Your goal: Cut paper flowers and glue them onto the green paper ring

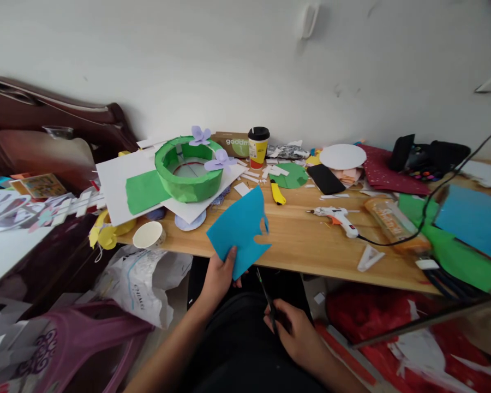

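My left hand (220, 275) is closed on the lower edge of a blue paper sheet (239, 229) with a curved piece cut out of its right side. It holds the sheet up over the front edge of the wooden table (306, 245). My right hand (297, 333) rests low over my lap, fingers wrapped round the handles of a pair of scissors (265, 297) whose blades point up toward the sheet. The blades are apart from the paper.
On the table stand a green paper ring (188, 169) with purple paper flowers on white card, a lidded coffee cup (258, 146), a yellow knife (277, 194), a white glue gun (337, 216) with a black cord, and coloured sheets at the right. A plastic bag (141, 281) lies below left.
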`<state>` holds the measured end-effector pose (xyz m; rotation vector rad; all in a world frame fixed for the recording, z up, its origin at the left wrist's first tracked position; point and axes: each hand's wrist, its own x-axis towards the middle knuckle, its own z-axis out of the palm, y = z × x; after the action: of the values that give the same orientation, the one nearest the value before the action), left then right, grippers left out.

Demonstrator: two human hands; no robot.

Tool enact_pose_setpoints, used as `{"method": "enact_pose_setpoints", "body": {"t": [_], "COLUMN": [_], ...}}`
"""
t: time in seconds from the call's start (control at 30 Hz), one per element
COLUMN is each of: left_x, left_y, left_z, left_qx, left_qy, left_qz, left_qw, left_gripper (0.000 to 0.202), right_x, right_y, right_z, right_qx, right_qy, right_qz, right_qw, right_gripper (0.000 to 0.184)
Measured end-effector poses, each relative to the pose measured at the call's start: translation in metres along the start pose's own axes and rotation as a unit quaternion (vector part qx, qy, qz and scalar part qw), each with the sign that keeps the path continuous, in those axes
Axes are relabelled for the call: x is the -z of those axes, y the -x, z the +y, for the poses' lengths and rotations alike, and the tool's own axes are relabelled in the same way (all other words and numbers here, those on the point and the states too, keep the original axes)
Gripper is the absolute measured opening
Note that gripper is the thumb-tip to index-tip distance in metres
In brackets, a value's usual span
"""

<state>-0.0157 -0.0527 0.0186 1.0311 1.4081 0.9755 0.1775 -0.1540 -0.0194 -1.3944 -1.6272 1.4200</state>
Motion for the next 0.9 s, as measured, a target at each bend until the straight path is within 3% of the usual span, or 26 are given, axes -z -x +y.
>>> {"method": "enact_pose_setpoints", "body": {"t": [0.13,0.27,0.47,0.67,0.9], "left_x": [-0.012,-0.021,-0.020,-0.022,-0.024], "left_y": [0.010,0.014,0.013,0.014,0.014], "left_z": [-0.001,-0.003,-0.004,-0.013,-0.019], "left_qx": [-0.055,-0.047,-0.033,-0.034,-0.047], "left_qy": [-0.009,0.009,0.032,0.046,0.044], "left_qz": [0.042,0.048,0.026,0.065,0.057], "left_qw": [0.998,0.998,0.999,0.996,0.996], "left_gripper": [0.055,0.045,0.038,0.033,0.031], "right_x": [-0.004,-0.002,0.009,0.012,0.014], "right_y": [-0.009,-0.015,-0.019,-0.021,-0.022], "right_z": [-0.011,-0.021,-0.023,-0.024,-0.023], "right_qx": [-0.005,-0.014,-0.010,-0.015,-0.011], "right_qy": [0.020,-0.018,-0.031,-0.027,-0.017], "right_qz": [0.009,0.039,0.055,0.074,0.072], "right_qw": [1.000,0.999,0.998,0.997,0.997], "right_gripper": [0.026,0.029,0.032,0.029,0.025]}}
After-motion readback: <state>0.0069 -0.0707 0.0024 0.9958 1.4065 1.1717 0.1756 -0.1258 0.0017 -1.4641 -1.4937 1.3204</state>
